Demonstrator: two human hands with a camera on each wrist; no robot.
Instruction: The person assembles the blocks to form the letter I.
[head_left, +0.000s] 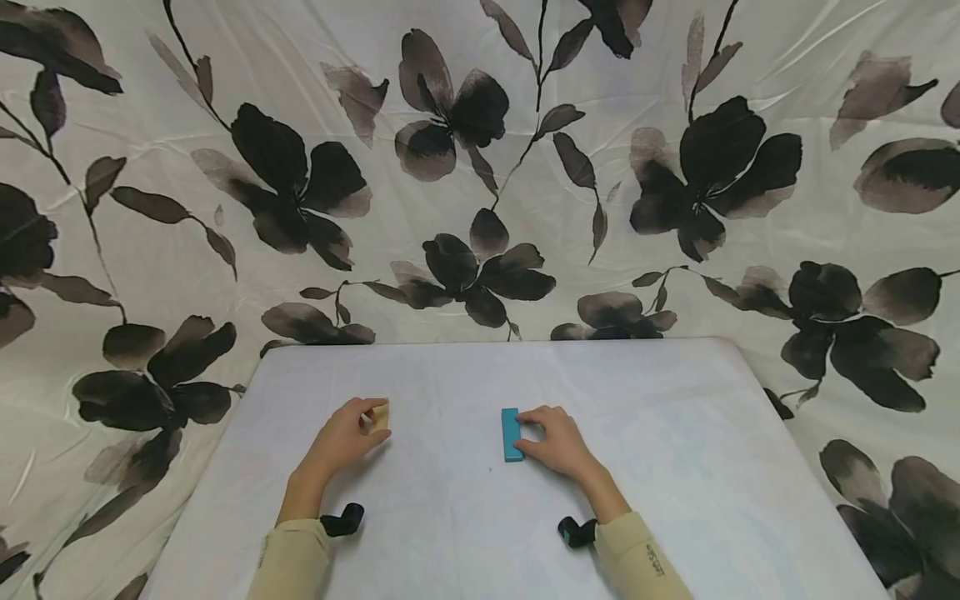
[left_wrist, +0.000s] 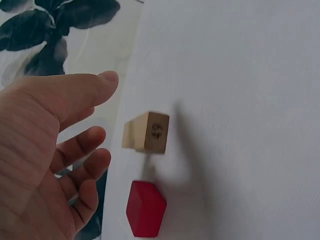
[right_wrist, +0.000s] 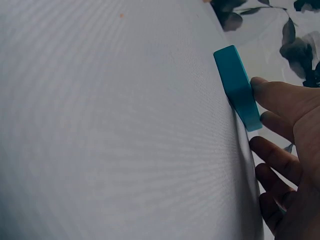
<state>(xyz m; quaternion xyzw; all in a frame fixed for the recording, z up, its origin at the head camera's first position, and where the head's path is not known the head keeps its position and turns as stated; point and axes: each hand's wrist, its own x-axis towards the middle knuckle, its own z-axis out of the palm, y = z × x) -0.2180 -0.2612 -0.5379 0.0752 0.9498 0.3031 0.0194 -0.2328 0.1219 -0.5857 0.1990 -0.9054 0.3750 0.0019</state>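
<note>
My left hand (head_left: pixel 351 437) is beside a small pale wooden block (head_left: pixel 380 417) that shows between thumb and index finger in the head view. In the left wrist view the fingers are apart from this wooden block (left_wrist: pixel 156 133), which bears a dark printed number. A red block (left_wrist: pixel 145 209) stands close to it, not visible in the head view. With thumb and index finger at one long side, my right hand (head_left: pixel 558 442) touches a teal block (head_left: pixel 511 435). The right wrist view shows thumb and a finger along the edge of this teal block (right_wrist: pixel 236 85).
Under both hands lies a table with a white cover (head_left: pixel 450 533). Behind and around it hangs a pale cloth (head_left: pixel 577 275) with dark flowers. A black device (head_left: pixel 342 520) sits at the left wrist, another black device (head_left: pixel 577 532) at the right wrist.
</note>
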